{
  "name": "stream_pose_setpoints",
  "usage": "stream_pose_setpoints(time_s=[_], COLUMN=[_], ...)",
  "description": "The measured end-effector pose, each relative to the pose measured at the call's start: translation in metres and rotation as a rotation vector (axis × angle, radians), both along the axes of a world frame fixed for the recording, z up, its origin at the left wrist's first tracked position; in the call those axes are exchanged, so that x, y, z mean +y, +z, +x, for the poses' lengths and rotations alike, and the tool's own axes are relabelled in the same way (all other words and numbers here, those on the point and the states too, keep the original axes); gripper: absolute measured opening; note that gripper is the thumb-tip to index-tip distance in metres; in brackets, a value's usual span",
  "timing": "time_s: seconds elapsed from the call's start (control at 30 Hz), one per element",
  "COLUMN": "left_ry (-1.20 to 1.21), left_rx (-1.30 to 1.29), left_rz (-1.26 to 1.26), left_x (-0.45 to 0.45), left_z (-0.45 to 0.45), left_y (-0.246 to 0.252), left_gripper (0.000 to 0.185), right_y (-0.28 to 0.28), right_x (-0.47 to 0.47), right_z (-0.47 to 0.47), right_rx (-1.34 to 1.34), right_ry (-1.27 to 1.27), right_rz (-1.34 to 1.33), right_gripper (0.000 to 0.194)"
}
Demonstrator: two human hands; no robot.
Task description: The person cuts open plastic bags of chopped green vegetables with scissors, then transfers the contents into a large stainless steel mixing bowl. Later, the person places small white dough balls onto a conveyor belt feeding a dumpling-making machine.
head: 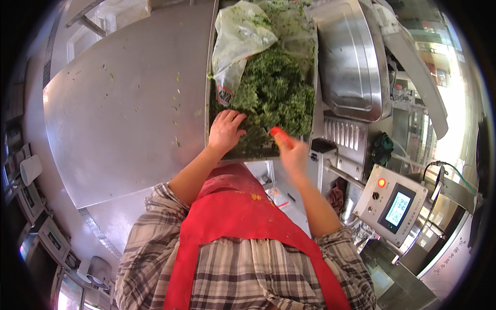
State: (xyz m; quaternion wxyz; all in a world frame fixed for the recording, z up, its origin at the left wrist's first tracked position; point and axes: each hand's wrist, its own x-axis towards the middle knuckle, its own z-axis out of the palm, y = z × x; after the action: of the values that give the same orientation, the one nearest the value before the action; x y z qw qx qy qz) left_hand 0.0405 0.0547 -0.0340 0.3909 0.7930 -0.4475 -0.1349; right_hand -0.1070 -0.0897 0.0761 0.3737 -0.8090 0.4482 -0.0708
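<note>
Chopped leafy greens (277,87) lie heaped in a shallow metal tray (207,128) in front of me. My left hand (226,130), fingers apart, rests palm down at the near left of the greens; whether it pinches any leaves is hidden. In my right hand (293,155) is an orange-red handle (281,135), over the near right of the heap; what the handle ends in is hidden or blurred. A clear plastic bag (242,38) with printing and bits of green on it lies on the far left of the greens.
A stainless steel table (128,104) with scattered green bits extends left of the tray. On the right stand a large metal container (350,62), a control box (391,205) with a lit screen and red lamp, and a metal pipe (345,174). A red apron (248,205) covers my front.
</note>
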Motion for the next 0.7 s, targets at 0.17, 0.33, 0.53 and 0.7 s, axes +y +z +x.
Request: stream_pose_setpoints(time_s=[0.17, 0.33, 0.53, 0.7], left_ry=[-0.014, -0.086, -0.081, -0.051], left_rx=[-0.013, 0.035, 0.048, -0.002], left_rz=[0.013, 0.115, 0.165, 0.173], left_x=[0.007, 0.01, 0.01, 0.005], left_z=[0.008, 0.021, 0.022, 0.02], left_y=[0.004, 0.008, 0.005, 0.003], left_gripper=[0.048, 0.043, 0.04, 0.043], right_y=[0.043, 0.075, 0.042, 0.024], right_x=[-0.047, 0.025, 0.06, 0.05], right_z=[-0.01, -0.024, 0.005, 0.0], right_rx=[0.08, 0.138, 0.241, 0.09], right_ry=[-0.217, -0.005, 0.071, -0.001], right_rz=[0.283, 0.112, 0.018, -0.054], right_gripper=[0.041, 0.045, 0.046, 0.052])
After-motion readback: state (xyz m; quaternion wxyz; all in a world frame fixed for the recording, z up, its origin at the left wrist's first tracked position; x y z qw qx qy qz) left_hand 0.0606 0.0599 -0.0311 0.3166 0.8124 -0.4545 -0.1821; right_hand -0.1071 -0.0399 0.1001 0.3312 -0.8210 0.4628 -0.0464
